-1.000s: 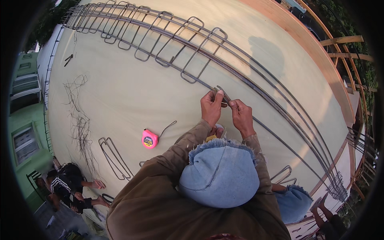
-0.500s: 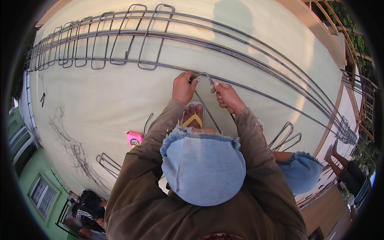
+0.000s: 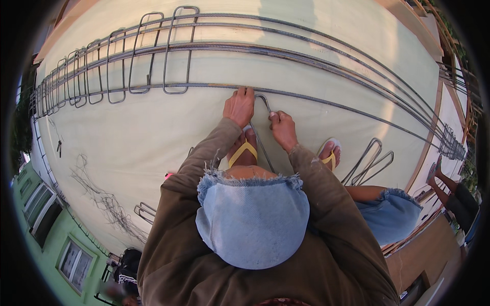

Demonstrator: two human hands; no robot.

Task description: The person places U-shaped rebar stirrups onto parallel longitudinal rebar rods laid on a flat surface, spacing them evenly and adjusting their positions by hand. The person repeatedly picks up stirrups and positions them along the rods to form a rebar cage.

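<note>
Steel stirrup, a slim grey rod with a rounded bend, lies between the person's two hands, just below the lowest of several long bars, one straight leg slanting down past the left foot toward the knee. Beneath everything spreads a pale cream surface, smooth with faint creases. Across it run the long steel bars, grey and ribbed with rusty patches, bowed by the lens and gathered into a dark cluster at the far right. Nearer the person's body are brown cloth sleeves with soft folds and a rounded knee of faded blue denim, its cut hem frayed into pale threads. Narrow rectangular hoops with rounded corners stand along the bars at left, closely ranked toward the far end. Fine dark wire lies in a loose, hairy tangle at lower left, and more slender hoops rest crosswise beside the right foot. Both feet wear sandals with flat yellow straps. The left hand is bunched, fingertips at the lowest bar; its back hides whether it grips the rod too. The right hand pinches the stirrup's bent end, thumb and fingers drawn in. Smallest is a dark, thin tool at far left.
</note>
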